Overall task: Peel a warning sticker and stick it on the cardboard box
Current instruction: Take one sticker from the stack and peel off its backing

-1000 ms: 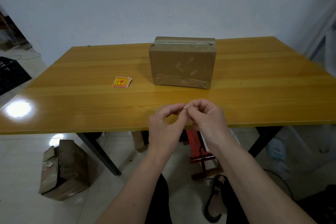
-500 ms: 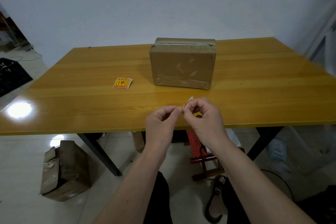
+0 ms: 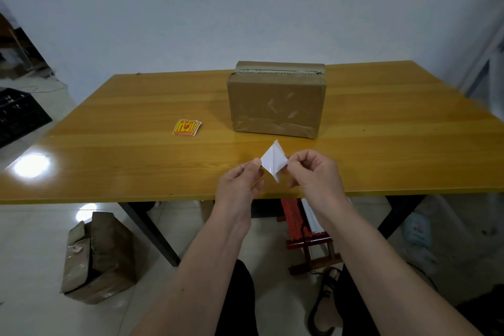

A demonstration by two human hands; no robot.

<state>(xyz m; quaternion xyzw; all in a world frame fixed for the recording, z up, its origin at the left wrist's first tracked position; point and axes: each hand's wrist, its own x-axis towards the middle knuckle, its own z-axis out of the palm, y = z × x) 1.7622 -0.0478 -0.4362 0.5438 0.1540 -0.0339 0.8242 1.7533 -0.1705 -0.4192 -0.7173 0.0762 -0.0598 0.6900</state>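
A brown taped cardboard box [image 3: 276, 101] stands upright on the middle of the yellow wooden table [image 3: 109, 161]. Just in front of it, above the table's near edge, I hold a warning sticker [image 3: 273, 161] with its white underside toward me, spread into a diamond. My left hand [image 3: 241, 183] pinches its left corner and my right hand [image 3: 313, 174] pinches its right corner. The sticker and its white backing are parted along a middle crease; which hand holds which layer I cannot tell. The printed face is hidden.
A small stack of yellow and red warning stickers [image 3: 186, 127] lies on the table left of the box. Under the table are a crumpled cardboard box [image 3: 95, 256] on the floor, a red stool [image 3: 308, 229] and dark table legs. A black crate [image 3: 16, 114] is at the far left.
My hands have risen and drawn apart. The sticker, earlier hidden between my fingertips, now shows as a white diamond opened between the two hands.
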